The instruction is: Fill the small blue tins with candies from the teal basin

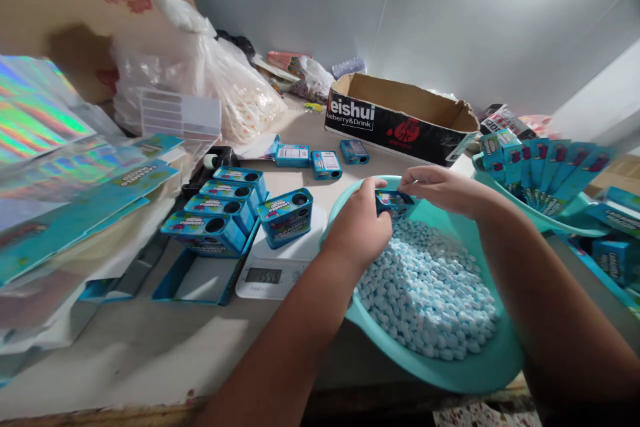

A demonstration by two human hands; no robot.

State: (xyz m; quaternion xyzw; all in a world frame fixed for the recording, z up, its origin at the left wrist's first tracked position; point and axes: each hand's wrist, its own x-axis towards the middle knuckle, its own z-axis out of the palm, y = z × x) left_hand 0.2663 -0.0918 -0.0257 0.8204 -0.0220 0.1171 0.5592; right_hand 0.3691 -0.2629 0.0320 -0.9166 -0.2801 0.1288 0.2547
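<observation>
Both my hands meet over a teal basin heaped with small pale blue candies. My left hand is curled round one end of a small blue box, fingers closed. My right hand pinches the box's other end from above. The box hovers just above the candy pile at the basin's far side. On a white digital scale to the left stands another blue box with a round hole in its top.
Several like boxes sit in a blue tray left of the scale. More lie flat behind. A cardboard carton, plastic bags, holographic sheets and a second basin of flat packs surround the work area.
</observation>
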